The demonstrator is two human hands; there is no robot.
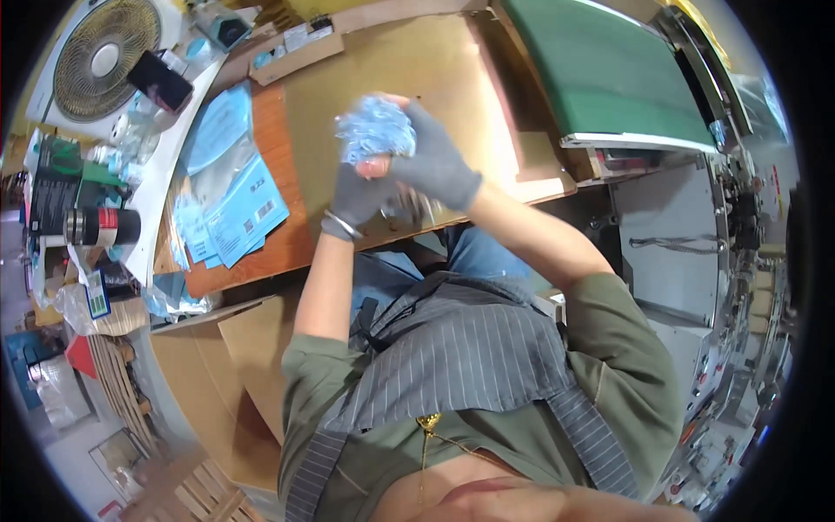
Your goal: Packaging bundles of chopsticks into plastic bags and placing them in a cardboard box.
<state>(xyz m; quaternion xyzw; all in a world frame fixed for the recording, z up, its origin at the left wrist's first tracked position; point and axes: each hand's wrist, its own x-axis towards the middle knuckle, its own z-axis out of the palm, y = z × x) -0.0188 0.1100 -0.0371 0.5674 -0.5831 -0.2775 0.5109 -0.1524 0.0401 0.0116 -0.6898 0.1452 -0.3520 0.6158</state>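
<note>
Between my hands, above the work table, is a bunch of shiny, pale blue plastic pieces (374,129); motion blur hides their exact kind. My left hand (357,193), in a grey glove with bare fingertips, is closed around the lower left of the bunch. Wrapped over its right side is my right hand (437,165), gloved the same way. Small blurred shiny items (410,209) show just below the hands by the table's near edge. To the left, flat blue printed packets (246,211) lie overlapping on the orange-brown tabletop (277,122).
A cardboard sheet (409,61) covers much of the table. At right stands a green conveyor belt (600,74) with a metal edge. A small open carton (300,54) sits at the back. Leftward are a fan (104,59), a phone (161,83) and a black thermos (103,226).
</note>
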